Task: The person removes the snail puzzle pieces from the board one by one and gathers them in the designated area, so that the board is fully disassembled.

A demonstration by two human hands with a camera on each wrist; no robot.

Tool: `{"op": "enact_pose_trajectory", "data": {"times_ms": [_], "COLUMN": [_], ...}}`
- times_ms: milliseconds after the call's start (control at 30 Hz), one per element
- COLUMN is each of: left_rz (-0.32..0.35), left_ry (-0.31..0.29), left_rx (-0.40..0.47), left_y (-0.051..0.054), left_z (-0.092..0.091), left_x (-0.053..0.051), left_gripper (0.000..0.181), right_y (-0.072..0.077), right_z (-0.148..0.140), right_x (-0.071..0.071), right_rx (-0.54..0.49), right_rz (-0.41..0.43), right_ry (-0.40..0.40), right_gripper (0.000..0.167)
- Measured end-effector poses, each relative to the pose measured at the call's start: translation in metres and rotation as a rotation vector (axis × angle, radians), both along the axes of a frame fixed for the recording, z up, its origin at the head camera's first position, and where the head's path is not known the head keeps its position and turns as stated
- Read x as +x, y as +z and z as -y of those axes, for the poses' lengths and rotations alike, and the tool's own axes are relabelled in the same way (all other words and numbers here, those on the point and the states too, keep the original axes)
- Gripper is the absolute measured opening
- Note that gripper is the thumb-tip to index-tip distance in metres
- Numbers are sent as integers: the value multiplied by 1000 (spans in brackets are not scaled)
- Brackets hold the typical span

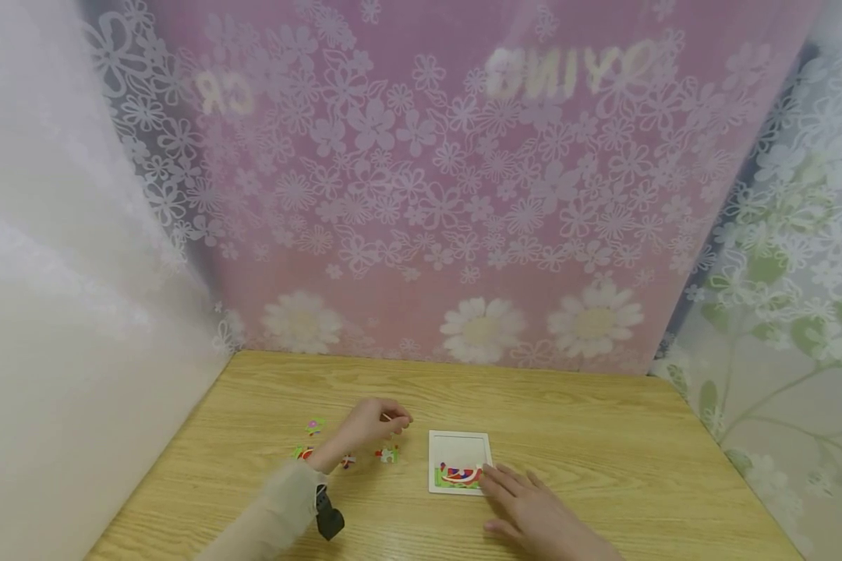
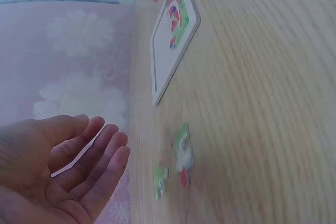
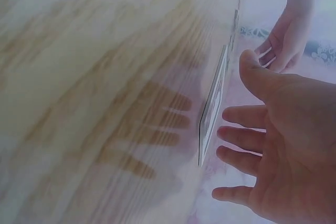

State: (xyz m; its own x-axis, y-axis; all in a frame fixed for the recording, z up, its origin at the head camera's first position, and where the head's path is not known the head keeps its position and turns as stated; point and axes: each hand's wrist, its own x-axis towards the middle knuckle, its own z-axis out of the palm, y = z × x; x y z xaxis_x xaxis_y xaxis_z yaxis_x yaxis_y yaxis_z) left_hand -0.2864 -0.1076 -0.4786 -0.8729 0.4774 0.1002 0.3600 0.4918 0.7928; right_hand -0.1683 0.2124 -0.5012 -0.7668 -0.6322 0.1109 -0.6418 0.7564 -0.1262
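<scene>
My left hand [image 1: 365,428] is above the table, left of a white jigsaw tray [image 1: 432,460]. Between its curled fingers shows a thin pale edge, apparently a puzzle piece seen side-on; the fingers [image 2: 107,156] hide most of it. A white, green and red puzzle piece [image 1: 387,454] lies just below that hand, with a smaller green piece [image 2: 160,182] near it in the left wrist view. My right hand [image 1: 533,514] has its fingers spread, the fingertips at the tray's right rim. Joined red, blue and green pieces [image 1: 459,477] fill the tray's lower part.
More loose pieces lie on the wooden table [image 1: 603,436] to the left: a green one with a pink flower [image 1: 313,427], a red and green one [image 1: 302,452] partly behind the left forearm, and a dark-and-red one [image 1: 348,461]. Flowered curtains [image 1: 463,195] border the table.
</scene>
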Motion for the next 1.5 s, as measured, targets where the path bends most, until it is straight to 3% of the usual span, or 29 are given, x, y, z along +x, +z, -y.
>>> {"op": "enact_pose_trajectory", "data": {"times_ms": [300, 567, 767, 900, 1133, 1500], "left_rz": [66, 63, 111, 68, -83, -10], "left_ry": [-76, -109, -122, -125, -127, -110], "left_rx": [6, 0, 2, -68, -206, -123], "left_y": [-9, -17, -20, -21, -20, -25], "left_z": [-32, -48, -55, -59, -64, -69], "left_x": [7, 14, 18, 20, 20, 13], "left_gripper": [21, 18, 17, 16, 10, 10], "right_y": [1, -6, -5, -3, -3, -2], "right_z": [13, 18, 20, 20, 21, 22], "right_x": [1, 2, 3, 4, 4, 4], "right_rx": [27, 39, 48, 38, 44, 42], "right_rz": [8, -51, 27, 56, 28, 84], "right_ry": [46, 70, 38, 40, 43, 25], "right_gripper": [66, 70, 73, 73, 72, 74]}}
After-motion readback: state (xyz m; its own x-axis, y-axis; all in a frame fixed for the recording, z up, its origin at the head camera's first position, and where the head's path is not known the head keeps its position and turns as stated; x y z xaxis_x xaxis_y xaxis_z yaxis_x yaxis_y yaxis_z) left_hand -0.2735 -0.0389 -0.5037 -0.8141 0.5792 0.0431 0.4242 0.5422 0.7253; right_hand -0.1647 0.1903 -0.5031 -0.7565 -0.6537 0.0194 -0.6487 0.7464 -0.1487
